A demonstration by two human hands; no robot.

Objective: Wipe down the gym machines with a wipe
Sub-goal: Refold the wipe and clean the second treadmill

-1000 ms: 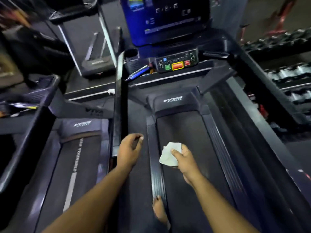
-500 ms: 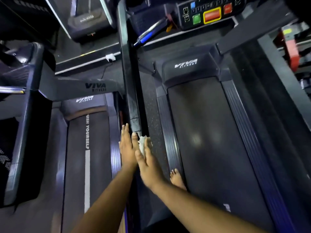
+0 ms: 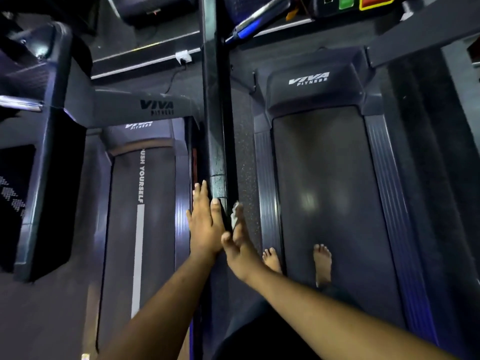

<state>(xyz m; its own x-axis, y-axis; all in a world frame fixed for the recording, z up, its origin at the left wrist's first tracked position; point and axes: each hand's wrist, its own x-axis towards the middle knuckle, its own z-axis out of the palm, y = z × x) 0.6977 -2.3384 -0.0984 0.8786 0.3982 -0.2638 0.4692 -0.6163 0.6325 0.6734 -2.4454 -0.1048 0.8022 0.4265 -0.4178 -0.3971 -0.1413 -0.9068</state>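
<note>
Now, line by line:
Handrail: the treadmill's long dark handrail (image 3: 217,131) runs from the top of the view down to the two hands, between two treadmills.
Left hand: the left hand (image 3: 206,224) lies flat against the left side of the handrail's near end, fingers straight and together, thumb up on the rail's top edge; it holds nothing.
Right hand: the right hand (image 3: 240,242) is set against the right side of the same end, fingers straight and pointing up the rail, pressing the wipe to it.
Wipe: the white wipe (image 3: 234,215) is mostly hidden; only a small crumpled bit shows between the right hand's fingertips and the rail.
Right treadmill: its belt (image 3: 330,193) lies right of the rail, with a VIVA FITNESS motor cover (image 3: 311,84) at the far end.
Feet: two bare feet (image 3: 322,261) stand near the belt's left side, one on the belt, the other on the ribbed side strip.
Left treadmill: its belt (image 3: 145,229) carries a white stripe and the words "USH YOURSELF".
Console: green and red buttons (image 3: 363,1) show at the top edge.
Blue-tipped item: a silver and blue object (image 3: 249,24) lies near the console; what it is I cannot tell.
</note>
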